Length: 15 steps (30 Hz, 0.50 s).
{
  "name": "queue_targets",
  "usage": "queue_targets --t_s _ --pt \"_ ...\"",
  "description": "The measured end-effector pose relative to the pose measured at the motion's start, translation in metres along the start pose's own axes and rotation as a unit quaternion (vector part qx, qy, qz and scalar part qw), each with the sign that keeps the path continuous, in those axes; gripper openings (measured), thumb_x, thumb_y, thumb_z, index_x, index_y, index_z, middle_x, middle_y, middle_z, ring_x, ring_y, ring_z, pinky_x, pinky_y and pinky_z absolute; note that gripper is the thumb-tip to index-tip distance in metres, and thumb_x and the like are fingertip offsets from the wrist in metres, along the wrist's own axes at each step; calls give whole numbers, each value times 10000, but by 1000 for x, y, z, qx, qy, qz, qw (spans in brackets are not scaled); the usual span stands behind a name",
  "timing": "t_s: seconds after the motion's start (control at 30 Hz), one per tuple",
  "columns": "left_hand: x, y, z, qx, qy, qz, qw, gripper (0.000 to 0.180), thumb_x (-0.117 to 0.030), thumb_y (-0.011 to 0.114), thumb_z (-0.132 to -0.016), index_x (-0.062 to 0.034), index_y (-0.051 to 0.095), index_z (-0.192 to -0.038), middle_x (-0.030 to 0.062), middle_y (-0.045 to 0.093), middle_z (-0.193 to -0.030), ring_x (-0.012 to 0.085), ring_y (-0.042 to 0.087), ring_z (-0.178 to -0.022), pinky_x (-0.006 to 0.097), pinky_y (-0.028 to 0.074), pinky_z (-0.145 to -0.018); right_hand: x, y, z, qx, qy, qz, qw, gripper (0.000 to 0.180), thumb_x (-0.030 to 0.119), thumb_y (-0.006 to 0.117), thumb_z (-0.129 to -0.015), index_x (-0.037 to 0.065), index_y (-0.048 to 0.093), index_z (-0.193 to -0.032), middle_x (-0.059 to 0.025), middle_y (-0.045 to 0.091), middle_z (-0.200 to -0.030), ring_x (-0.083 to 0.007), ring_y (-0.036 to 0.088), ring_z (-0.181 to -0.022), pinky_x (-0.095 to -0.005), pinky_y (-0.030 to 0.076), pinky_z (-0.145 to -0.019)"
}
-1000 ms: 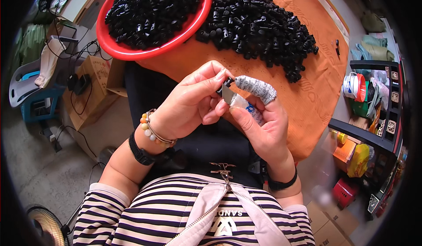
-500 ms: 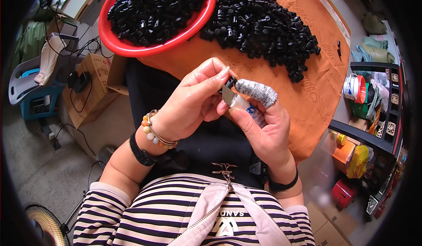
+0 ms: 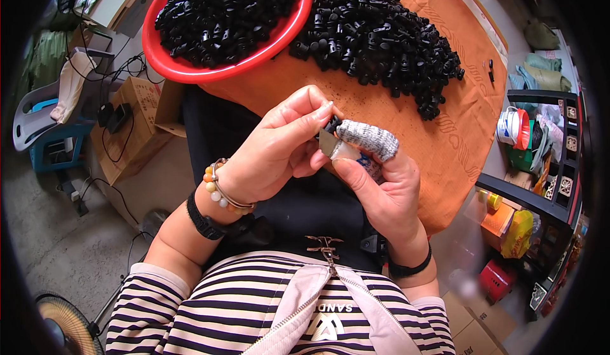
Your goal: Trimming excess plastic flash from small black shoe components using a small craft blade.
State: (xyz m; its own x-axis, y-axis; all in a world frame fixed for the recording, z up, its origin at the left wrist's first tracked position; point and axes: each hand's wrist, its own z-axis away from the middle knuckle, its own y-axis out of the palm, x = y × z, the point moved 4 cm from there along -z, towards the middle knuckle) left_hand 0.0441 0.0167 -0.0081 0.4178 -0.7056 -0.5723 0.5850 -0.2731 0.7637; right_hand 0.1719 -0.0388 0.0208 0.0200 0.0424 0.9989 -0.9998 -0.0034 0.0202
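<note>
Between its thumb and fingers my left hand (image 3: pixel 286 133) pinches a small black plastic part (image 3: pixel 332 124). My right hand (image 3: pixel 384 177) is closed around a short flat metal blade (image 3: pixel 327 142) whose grip is wrapped in white material. A grey knitted cover (image 3: pixel 368 138) sheathes my right index finger, which lies along the far side of the black part. The blade meets or nearly meets the part; the exact contact is hidden by my fingers. Both hands are over my lap, at the near edge of the orange-covered table (image 3: pixel 438 183).
A red basin (image 3: pixel 190 74) heaped with black plastic parts stands at the table's far left. Beside it lies a large loose pile of similar parts (image 3: pixel 381 44). Cardboard boxes (image 3: pixel 130 123) stand left, a fan (image 3: pixel 67 323) lower left, a black shelf rack (image 3: pixel 540 196) right.
My right index finger and the blade have shifted slightly left and nearer me, with the covered finger now overlapping more of the black part. My left hand has barely moved.
</note>
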Motion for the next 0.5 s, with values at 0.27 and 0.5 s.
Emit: queue_targets --t_s 0.27,0.5 --pt "-1 0 -2 4 -1 -4 1000 110 -217 428 -953 -112 460 -943 -10 553 -787 8 437 -524 141 271 -409 -1 -2 -2 1 12 1 1000 277 8 603 -840 -17 556 -1112 0 598 -883 -17 512 -748 -146 418 -647" --pt "-1 3 -4 -23 -18 29 999 128 -224 427 -951 -101 463 -946 -4 515 -703 22 379 -472 156 230 -396 -5 -4 -3 25 40 -30 998 281 45 566 -877 -29 516 -1143 -28 600 -950 -52 540 -839 -191 444 -735"
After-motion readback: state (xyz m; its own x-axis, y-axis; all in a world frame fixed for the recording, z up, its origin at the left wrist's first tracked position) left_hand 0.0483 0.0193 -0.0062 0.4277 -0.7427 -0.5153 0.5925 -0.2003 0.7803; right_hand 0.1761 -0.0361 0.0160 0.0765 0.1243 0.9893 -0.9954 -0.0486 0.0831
